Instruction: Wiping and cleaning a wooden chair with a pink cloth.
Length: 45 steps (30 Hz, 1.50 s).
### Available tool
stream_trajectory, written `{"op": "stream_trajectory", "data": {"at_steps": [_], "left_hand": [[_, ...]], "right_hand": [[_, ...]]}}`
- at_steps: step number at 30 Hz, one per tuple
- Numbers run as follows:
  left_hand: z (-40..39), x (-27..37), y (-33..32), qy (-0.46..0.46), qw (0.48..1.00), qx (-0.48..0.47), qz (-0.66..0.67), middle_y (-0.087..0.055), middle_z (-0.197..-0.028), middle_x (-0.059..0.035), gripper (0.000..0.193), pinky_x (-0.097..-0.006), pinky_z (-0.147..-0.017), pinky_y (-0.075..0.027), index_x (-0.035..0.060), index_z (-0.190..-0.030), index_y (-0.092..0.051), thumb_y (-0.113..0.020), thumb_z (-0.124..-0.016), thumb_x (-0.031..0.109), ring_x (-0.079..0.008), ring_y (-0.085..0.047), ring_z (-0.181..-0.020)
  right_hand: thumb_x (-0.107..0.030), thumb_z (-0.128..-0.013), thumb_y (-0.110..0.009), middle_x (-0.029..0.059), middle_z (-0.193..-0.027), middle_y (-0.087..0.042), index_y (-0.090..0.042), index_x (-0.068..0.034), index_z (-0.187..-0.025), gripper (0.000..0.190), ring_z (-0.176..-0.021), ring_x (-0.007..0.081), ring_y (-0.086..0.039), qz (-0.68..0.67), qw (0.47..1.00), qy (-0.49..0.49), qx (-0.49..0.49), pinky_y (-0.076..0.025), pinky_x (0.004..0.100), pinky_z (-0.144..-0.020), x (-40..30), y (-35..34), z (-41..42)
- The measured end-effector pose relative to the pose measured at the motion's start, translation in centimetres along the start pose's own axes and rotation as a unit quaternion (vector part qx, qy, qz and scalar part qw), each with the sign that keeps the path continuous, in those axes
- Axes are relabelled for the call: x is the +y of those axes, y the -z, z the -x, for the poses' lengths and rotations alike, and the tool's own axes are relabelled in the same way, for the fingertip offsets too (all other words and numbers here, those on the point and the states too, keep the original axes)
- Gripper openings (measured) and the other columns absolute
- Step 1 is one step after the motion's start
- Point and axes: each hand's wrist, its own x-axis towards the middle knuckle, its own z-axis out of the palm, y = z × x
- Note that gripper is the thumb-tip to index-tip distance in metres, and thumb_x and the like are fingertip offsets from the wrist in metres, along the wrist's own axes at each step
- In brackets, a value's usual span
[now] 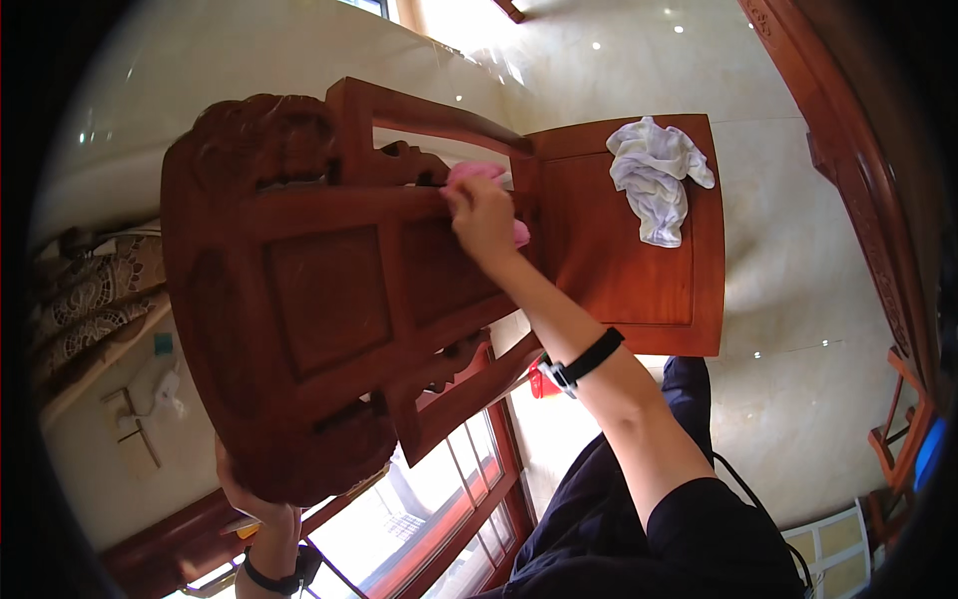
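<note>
A carved reddish-brown wooden chair stands before me, its backrest (322, 303) filling the left and middle of the view. My right hand (483, 221) grips a pink cloth (475, 172) and presses it against the edge of the backrest's central panel, low down near the seat. At the lower left, my left hand (258, 498) holds the carved top rail (314, 464) by its corner; its fingers are partly hidden behind the wood. A crumpled white and pale purple cloth (653, 176) lies on the chair seat (629, 277).
Long carved wooden furniture (838, 135) runs along the right side. Patterned brown fabric (105, 299) drapes a surface at far left. Something red (542, 380) shows below the chair, near red-framed glass panels (449, 479). Pale tiled floor (778, 277) lies around the seat.
</note>
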Motion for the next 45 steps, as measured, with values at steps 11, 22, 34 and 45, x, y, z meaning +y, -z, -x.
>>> {"op": "stream_trajectory", "data": {"at_steps": [11, 22, 34, 45], "left_hand": [[-0.3, -0.1, -0.7, -0.013, 1.0, -0.016, -0.006, -0.055, -0.124, -0.0137, 0.049, -0.0381, -0.099, -0.045, 0.0019, -0.128, -0.047, -0.027, -0.097, 0.034, -0.0264, -0.055, -0.114], [-0.2, -0.4, 0.1, -0.019, 1.0, -0.009, -0.022, -0.055, -0.123, -0.0138, 0.048, -0.0386, -0.098, -0.046, 0.0011, -0.127, -0.047, -0.026, -0.097, 0.032, -0.0262, -0.056, -0.112], [-0.2, 0.2, -1.0, -0.028, 0.999, -0.029, -0.018, -0.055, -0.123, -0.0143, 0.047, -0.0389, -0.098, -0.046, 0.0025, -0.127, -0.047, -0.027, -0.097, 0.032, -0.0265, -0.056, -0.112], [-0.7, -0.7, 0.5, -0.031, 0.998, 0.016, -0.045, -0.057, -0.121, -0.0136, 0.046, -0.0375, -0.096, -0.047, 0.0023, -0.125, -0.049, -0.027, -0.097, 0.033, -0.0253, -0.058, -0.11]], "right_hand": [[-0.012, -0.076, -0.069, 0.0166, -0.076, -0.061, -0.062, -0.002, -0.072, 0.012, -0.078, 0.0367, -0.058, 0.054, 0.998, -0.014, -0.015, -0.042, 0.0447, -0.069, -0.3, -0.3, 0.5], [-0.01, -0.075, -0.07, 0.0165, -0.079, -0.061, -0.062, -0.002, -0.072, 0.012, -0.08, 0.0354, -0.058, 0.069, 0.997, 0.026, -0.016, -0.043, 0.0452, -0.07, 0.2, 0.8, -0.9], [-0.014, -0.075, -0.071, 0.0164, -0.075, -0.063, -0.065, -0.002, -0.073, 0.014, -0.08, 0.0351, -0.06, -0.02, 0.998, -0.013, -0.06, -0.044, 0.0436, -0.071, -1.5, 0.1, 1.4], [-0.012, -0.078, -0.068, 0.0167, -0.073, -0.063, -0.065, -0.001, -0.074, 0.012, -0.072, 0.0357, -0.061, 0.073, 0.997, -0.025, -0.027, -0.047, 0.0414, -0.065, 0.7, 0.5, -0.4]]}}
